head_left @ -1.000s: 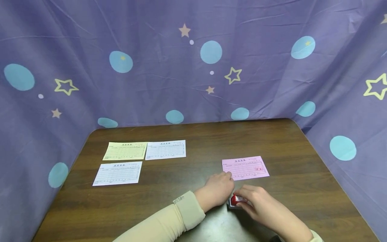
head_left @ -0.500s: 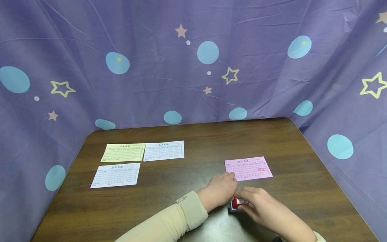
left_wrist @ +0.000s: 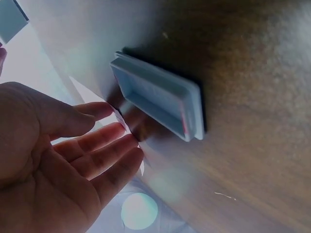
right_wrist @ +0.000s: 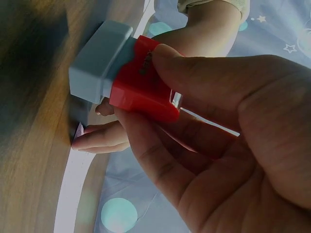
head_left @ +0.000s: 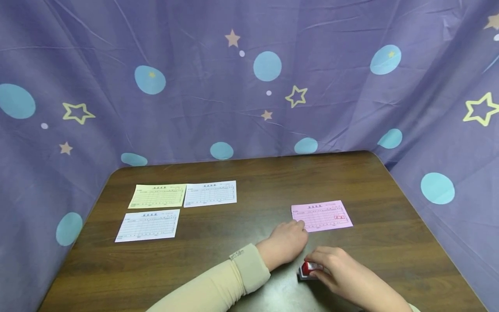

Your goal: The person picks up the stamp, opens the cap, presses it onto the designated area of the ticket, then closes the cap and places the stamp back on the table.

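Note:
My right hand (head_left: 339, 268) pinches a red and grey stamp (right_wrist: 146, 77) between thumb and fingers, low over the table. Its grey end (right_wrist: 99, 63) points toward the table in the right wrist view; whether it touches the wood I cannot tell. My left hand (head_left: 287, 240) rests its fingertips at the near-left corner of a pink printed slip (head_left: 319, 214). A red boxed mark (head_left: 340, 217) shows at that slip's right side. In the left wrist view a shallow grey plastic cap (left_wrist: 158, 92) lies hollow side up on the table beside the left fingers, with a reddish smear on its edge.
A yellow slip (head_left: 157, 196) and a white slip (head_left: 210, 193) lie side by side at the left of the brown table (head_left: 249, 173). Another white slip (head_left: 148, 225) lies nearer. A purple patterned curtain (head_left: 195, 108) surrounds the table's back and sides.
My right hand has moved slightly toward me with the stamp, widening the gap to my left hand. The left fingertips stay at the pink slip. The view has shifted a little.

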{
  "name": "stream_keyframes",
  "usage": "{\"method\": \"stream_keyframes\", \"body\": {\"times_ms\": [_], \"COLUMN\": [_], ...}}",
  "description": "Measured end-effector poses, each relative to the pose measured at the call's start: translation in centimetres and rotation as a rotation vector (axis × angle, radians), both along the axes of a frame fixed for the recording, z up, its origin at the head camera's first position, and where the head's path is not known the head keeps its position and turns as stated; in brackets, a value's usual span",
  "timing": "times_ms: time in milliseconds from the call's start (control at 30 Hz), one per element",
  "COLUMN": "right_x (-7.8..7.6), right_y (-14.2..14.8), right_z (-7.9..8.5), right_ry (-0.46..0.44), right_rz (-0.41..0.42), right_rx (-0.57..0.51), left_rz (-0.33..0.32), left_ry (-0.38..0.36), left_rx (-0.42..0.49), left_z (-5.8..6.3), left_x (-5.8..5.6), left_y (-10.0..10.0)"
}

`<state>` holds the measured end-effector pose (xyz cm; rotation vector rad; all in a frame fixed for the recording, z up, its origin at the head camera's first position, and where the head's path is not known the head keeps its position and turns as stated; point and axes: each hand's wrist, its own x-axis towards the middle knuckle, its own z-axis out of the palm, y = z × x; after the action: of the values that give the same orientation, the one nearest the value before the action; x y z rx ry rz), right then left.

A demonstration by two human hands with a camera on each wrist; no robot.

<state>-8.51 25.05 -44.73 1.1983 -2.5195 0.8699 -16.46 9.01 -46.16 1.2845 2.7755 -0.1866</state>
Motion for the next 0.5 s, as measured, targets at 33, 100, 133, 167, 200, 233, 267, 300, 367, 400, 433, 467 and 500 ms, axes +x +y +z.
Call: {"method": "stream_keyframes", "body": {"times_ms": [33,100,133,167,200,233,267,300,367,400,433,467,500], "right_x": [0.06,0.17,0.2,0.24,0.28,0.32,0.35,0.38,0.45,0.46,0.48,0.5,0.51], "right_y": [0.04,0.12,0.15,0.19,0.23,0.27,0.31,0.35,0.42,0.45,0.48,0.51,0.54], "right_z": [0.0,-0.02,-0.04,-0.04,-0.03,-0.02,-0.03,-0.02,-0.01,-0.01,0.0,0.0,0.0], "right_ry": [-0.001,-0.002,-0.002,-0.002,-0.002,-0.001,-0.001,-0.003,-0.009,-0.01,-0.01,-0.009,-0.009], "right_rz": [-0.003,-0.007,-0.008,-0.009,-0.011,-0.012,-0.013,-0.013,-0.015,-0.016,-0.016,-0.017,-0.016], "right_rx": [0.001,0.003,0.004,0.005,0.006,0.008,0.008,0.008,0.007,0.007,0.005,0.005,0.005], "left_rz": [0.0,0.001,0.002,0.002,0.004,0.004,0.004,0.004,0.004,0.004,0.003,0.003,0.002], "left_ry": [-0.001,-0.004,-0.006,-0.007,-0.007,-0.008,-0.008,-0.008,-0.008,-0.007,-0.008,-0.007,-0.006], "left_rx": [-0.004,-0.011,-0.014,-0.017,-0.019,-0.02,-0.021,-0.021,-0.02,-0.018,-0.017,-0.014,-0.013], "left_z": [0.01,0.02,-0.01,-0.01,-0.01,-0.02,-0.02,-0.05,-0.06,-0.11,-0.14,-0.17,-0.21], "left_x": [-0.01,-0.02,-0.03,-0.04,-0.05,-0.05,-0.05,-0.05,-0.05,-0.05,-0.05,-0.05,-0.06], "left_y": [0.03,0.1,0.14,0.19,0.25,0.29,0.34,0.39,0.47,0.53,0.57,0.62,0.66]}}
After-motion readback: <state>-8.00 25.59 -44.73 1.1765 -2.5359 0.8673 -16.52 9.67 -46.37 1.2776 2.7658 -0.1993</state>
